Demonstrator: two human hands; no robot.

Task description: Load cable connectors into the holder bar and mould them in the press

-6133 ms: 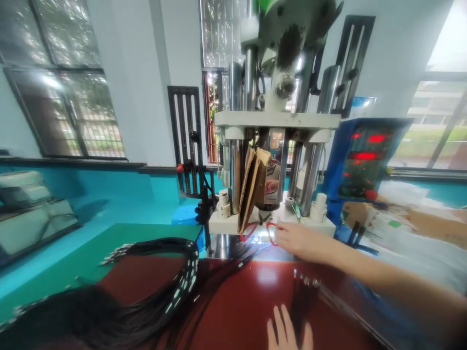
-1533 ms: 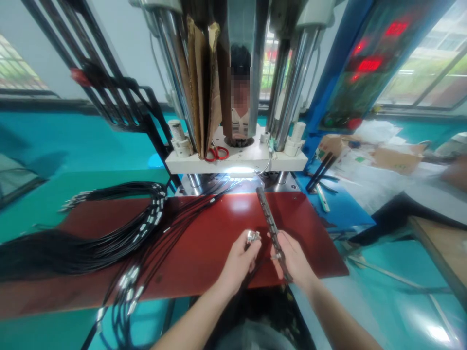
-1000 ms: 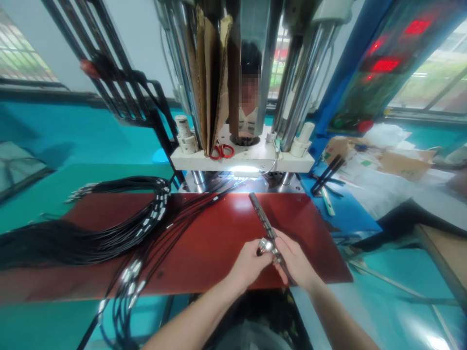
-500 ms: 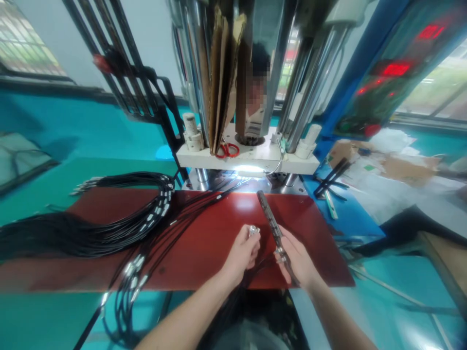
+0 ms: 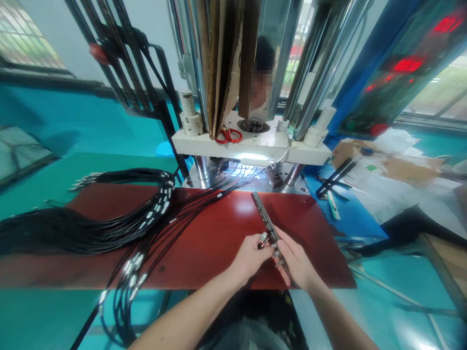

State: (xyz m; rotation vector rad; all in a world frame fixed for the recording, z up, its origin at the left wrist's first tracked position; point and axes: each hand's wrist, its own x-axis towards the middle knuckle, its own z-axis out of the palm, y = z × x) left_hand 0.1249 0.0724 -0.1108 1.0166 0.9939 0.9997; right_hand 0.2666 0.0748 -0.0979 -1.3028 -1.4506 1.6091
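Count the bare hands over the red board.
2: the left hand gripping a small metal part, the right hand holding a dark metal bar.

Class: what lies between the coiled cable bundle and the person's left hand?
The head view shows separate black cables, then red tabletop nearer the left hand.

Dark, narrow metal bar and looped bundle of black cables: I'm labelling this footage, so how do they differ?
Shape: the dark, narrow metal bar is straight, while the looped bundle of black cables curves round. Size: the bar is far smaller than the bundle. Support: the bar is held in the right hand; the bundle lies across the reddish-brown board. Both look mostly dark with lighter parts.
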